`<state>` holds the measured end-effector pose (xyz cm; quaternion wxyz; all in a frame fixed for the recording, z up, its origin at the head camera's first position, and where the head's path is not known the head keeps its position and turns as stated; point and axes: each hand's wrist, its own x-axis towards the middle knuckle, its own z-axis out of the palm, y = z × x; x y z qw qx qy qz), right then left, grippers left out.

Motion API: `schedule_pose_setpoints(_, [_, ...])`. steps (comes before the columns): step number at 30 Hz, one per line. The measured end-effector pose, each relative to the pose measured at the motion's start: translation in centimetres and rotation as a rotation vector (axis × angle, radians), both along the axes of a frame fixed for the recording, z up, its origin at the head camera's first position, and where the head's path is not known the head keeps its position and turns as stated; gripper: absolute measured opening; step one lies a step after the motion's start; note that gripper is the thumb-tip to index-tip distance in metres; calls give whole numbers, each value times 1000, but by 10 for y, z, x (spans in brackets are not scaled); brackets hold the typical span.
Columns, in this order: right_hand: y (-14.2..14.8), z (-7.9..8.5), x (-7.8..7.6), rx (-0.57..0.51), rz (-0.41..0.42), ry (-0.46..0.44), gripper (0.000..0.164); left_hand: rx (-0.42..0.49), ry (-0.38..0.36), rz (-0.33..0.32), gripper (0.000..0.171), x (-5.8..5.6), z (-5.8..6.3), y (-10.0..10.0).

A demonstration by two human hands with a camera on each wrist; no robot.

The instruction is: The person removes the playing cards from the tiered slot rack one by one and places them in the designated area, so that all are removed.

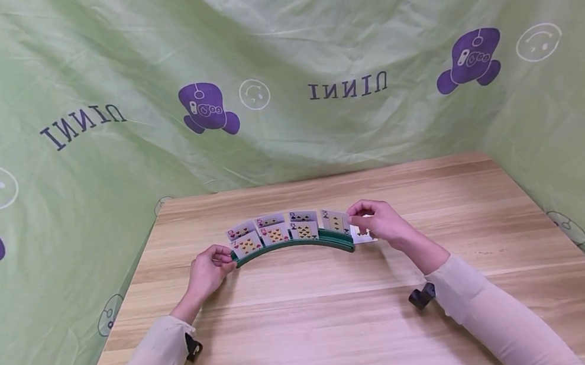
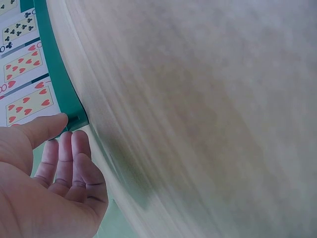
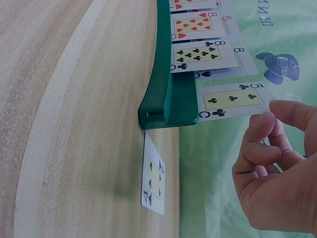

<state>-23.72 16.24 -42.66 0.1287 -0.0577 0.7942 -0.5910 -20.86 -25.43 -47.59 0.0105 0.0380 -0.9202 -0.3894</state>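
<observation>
A curved green card holder (image 1: 299, 242) stands on the table with playing cards upright in two rows. At its left end my left hand (image 1: 209, 270) grips the tip, the thumb (image 2: 47, 130) on top and the fingers curled beside it. My right hand (image 1: 379, 224) pinches the outer corner of a three of clubs (image 3: 233, 101), whose lower edge is at the holder's back row near the right end. In the front row are a seven of hearts (image 1: 247, 245), an eight of hearts (image 3: 199, 26) and an eight of clubs (image 3: 203, 56).
A four of clubs (image 3: 153, 179) lies face up on the table just past the holder's right end, partly behind my right hand in the head view. The wooden table (image 1: 307, 323) extends toward me. A green printed cloth (image 1: 287, 129) hangs behind and at both sides.
</observation>
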Motion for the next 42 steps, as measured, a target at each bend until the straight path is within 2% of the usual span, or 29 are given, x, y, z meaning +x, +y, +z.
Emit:
schedule_pose_setpoints(10, [3, -1, -3, 34, -19, 54, 21, 1, 7, -1, 27, 0, 0, -1])
schedule_pose_setpoints(18, [3, 5, -5, 4, -58, 91, 20, -3, 21, -4, 27, 0, -3, -2])
schedule_pose_setpoints(42, [11, 11, -10, 2, -97, 9, 27, -4, 12, 12, 27, -1, -3, -1])
